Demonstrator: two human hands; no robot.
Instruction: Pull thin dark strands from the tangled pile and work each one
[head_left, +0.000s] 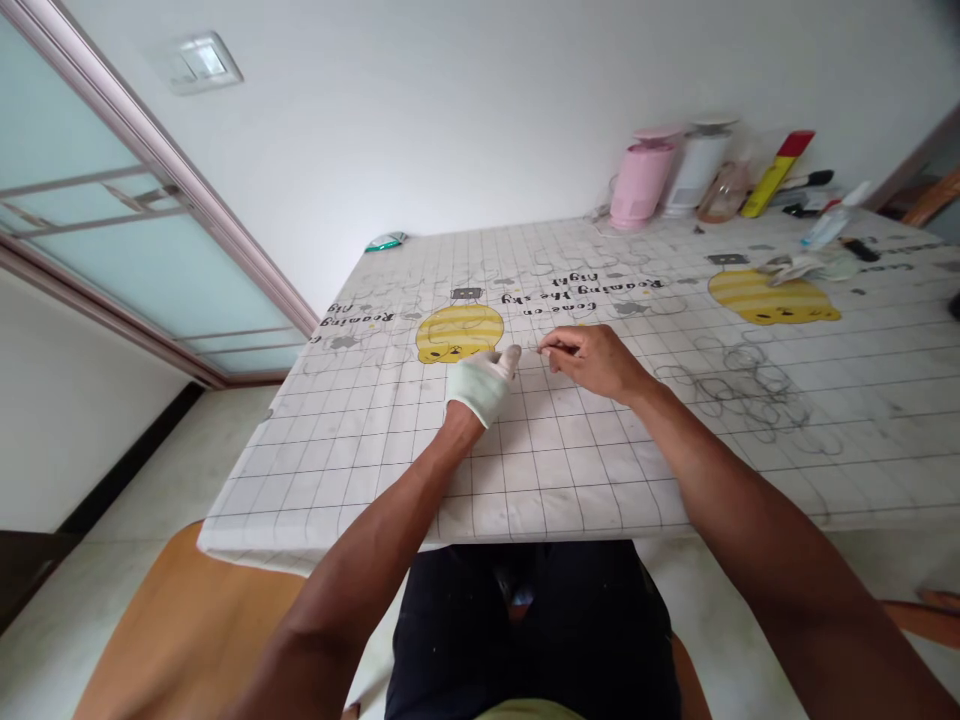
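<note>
My left hand [484, 380], in a white glove with a pale green cuff, is closed in a pinch above the tablecloth. Facing it a short gap away, my bare right hand [589, 358] pinches a thin dark strand [541, 349] between thumb and fingertips. The strand points toward the left fingertips; what those fingers hold is too fine to make out. A loose tangle of thin grey strands [750, 390], like wire or thread, lies on the cloth to the right of my right forearm.
The checked tablecloth [540, 490] has yellow bear prints. Along the wall stand a pink cylinder-shaped device [643, 180], a white one [697, 165], a bottle [725, 192] and a yellow box with a red end [778, 175]. A crumpled glove [806, 265] lies right; a green packet [385, 242] lies back left.
</note>
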